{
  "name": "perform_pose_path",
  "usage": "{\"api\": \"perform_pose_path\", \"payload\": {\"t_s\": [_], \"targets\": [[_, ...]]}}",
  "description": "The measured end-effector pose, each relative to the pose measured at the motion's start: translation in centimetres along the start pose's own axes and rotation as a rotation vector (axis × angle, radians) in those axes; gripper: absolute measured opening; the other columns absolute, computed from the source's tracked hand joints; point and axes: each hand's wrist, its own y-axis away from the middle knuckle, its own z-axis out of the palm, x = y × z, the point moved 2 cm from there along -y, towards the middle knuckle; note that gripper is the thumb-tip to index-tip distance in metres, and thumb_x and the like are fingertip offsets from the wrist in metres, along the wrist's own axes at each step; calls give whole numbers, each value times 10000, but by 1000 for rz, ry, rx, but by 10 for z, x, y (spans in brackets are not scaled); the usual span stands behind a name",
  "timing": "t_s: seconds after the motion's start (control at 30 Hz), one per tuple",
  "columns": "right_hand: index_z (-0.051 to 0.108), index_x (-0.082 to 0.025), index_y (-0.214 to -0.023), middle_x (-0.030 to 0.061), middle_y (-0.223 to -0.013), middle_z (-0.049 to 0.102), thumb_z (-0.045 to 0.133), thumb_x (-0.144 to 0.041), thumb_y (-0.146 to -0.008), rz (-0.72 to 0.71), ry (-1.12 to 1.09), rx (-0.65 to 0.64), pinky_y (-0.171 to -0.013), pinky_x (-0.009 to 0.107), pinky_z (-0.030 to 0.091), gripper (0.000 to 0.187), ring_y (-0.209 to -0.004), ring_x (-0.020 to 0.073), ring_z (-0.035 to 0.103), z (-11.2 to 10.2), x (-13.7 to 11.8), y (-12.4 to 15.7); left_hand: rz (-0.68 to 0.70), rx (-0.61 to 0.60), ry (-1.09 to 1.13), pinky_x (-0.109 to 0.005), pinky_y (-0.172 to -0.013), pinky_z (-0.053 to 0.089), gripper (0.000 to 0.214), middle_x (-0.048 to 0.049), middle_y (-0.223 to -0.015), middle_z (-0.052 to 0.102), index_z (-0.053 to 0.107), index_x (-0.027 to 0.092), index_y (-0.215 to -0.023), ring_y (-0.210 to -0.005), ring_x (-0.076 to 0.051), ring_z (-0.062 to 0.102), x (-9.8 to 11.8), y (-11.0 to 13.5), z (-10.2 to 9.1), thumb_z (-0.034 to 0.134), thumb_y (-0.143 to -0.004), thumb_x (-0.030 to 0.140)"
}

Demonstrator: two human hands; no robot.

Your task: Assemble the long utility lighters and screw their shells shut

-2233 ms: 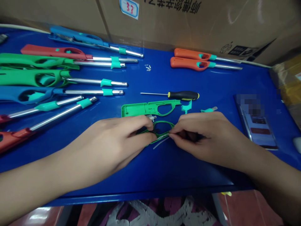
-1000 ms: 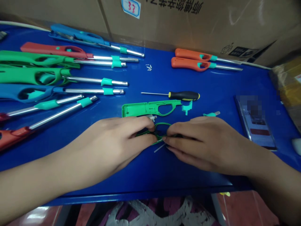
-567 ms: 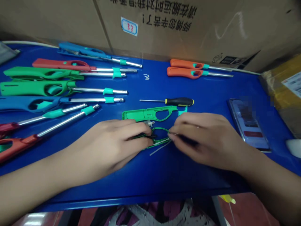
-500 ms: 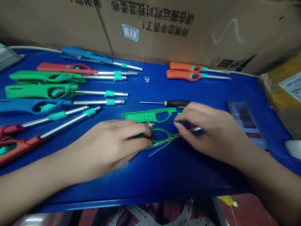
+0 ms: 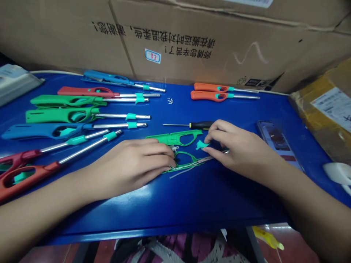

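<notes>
My left hand (image 5: 134, 164) is closed over the handle end of an opened green lighter casing half (image 5: 179, 169), which lies on the table with thin wires and a metal rod (image 5: 208, 158) in it. Under its fingers much of the casing is hidden. A thin clear tube (image 5: 179, 174) sticks out below. Between thumb and fingertips, my right hand (image 5: 236, 149) pinches a small teal trigger piece (image 5: 202, 145) just above the rod. The other green casing half (image 5: 170, 138) rests hollow side up behind. A small white part (image 5: 174, 148) shows by my left fingertips.
A screwdriver (image 5: 201, 125) lies behind the casing, near tiny screws (image 5: 170, 101). Several stick lighters (image 5: 60, 115) fill the left side; two orange ones (image 5: 210, 95) lie at the back. A phone (image 5: 276, 142) is at right. Cardboard boxes (image 5: 175, 69) border the blue table (image 5: 164, 215).
The teal piece now shows plainly in my right fingertips, having been mostly hidden before. The camera view has tilted up a little. My left hand stays on the casing.
</notes>
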Motion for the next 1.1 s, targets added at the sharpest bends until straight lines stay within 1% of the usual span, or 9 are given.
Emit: {"api": "perform_pose_path", "payload": {"t_s": [0.07, 0.13, 0.23, 0.4, 0.5, 0.67, 0.77, 0.93, 1.1], "targets": [[694, -213, -960, 23, -1048, 668, 683, -275, -989, -6, -10, -30, -672, 315, 456, 70, -803, 171, 644, 0, 0, -1, 0, 0, 0, -308, -966, 577, 182, -14, -1185, 775, 727, 222, -1173, -1056, -174, 743, 0, 0, 0, 566, -1091, 204], [694, -211, -937, 23, -1016, 679, 675, -260, -992, -20, -22, -52, -691, 316, 453, 76, -834, 180, 651, 1, 1, -1, 0, -2, 0, -310, -968, 578, 183, -10, -1186, 776, 725, 224, -1176, -1051, -171, 742, 1, 0, 0, 564, -1092, 201], [699, -210, -944, 31, -1024, 696, 633, -216, -999, -40, -62, -58, -699, 313, 445, 87, -848, 182, 649, 0, 2, -1, -8, 5, -2, -322, -964, 587, 193, -17, -1171, 774, 722, 221, -1189, -1047, -176, 743, 2, 0, 0, 556, -1094, 198], [681, -215, -951, 21, -999, 694, 624, -222, -1015, -50, -198, -45, -680, 297, 434, 86, -790, 155, 619, -2, -4, 0, -98, 55, -2, -332, -881, 623, 202, -65, -1143, 759, 708, 183, -1222, -1036, -203, 743, 5, 0, -2, 587, -1067, 224], [658, -215, -963, 19, -986, 685, 591, -239, -1047, -112, -228, -70, -694, 296, 434, 110, -822, 157, 619, -2, -10, 1, -129, 77, -35, -339, -833, 635, 211, -81, -1119, 754, 714, 168, -1214, -996, -217, 749, 7, 1, -3, 595, -1051, 228], [630, -209, -995, 29, -1010, 687, 494, -307, -1112, -281, -154, -103, -690, 308, 423, 205, -856, 167, 642, 2, -17, 4, -120, 75, -64, -340, -781, 638, 198, -84, -1045, 739, 742, 158, -1150, -927, -216, 747, 10, 4, -2, 582, -1041, 202], [645, -200, -1024, 35, -1050, 693, 465, -299, -1122, -360, -94, -95, -679, 316, 413, 227, -850, 165, 645, 5, -19, 4, -116, 72, -75, -348, -763, 640, 197, -87, -1016, 735, 750, 147, -1127, -903, -220, 744, 12, 6, -3, 575, -1042, 184], [662, -194, -1055, 27, -1068, 702, 474, -259, -1115, -411, -99, -58, -673, 315, 404, 207, -862, 153, 646, 5, -20, 4, -106, 74, -92, -367, -757, 646, 203, -91, -989, 736, 761, 132, -1097, -868, -222, 739, 14, 7, -5, 566, -1055, 171], [680, -187, -1019, 25, -1031, 719, 483, -271, -1121, -444, -70, -5, -670, 314, 406, 237, -822, 144, 640, 7, -24, 5, -100, 77, -91, -367, -749, 636, 196, -84, -979, 738, 760, 139, -1116, -867, -222, 733, 14, 6, -4, 576, -1062, 178]]}}
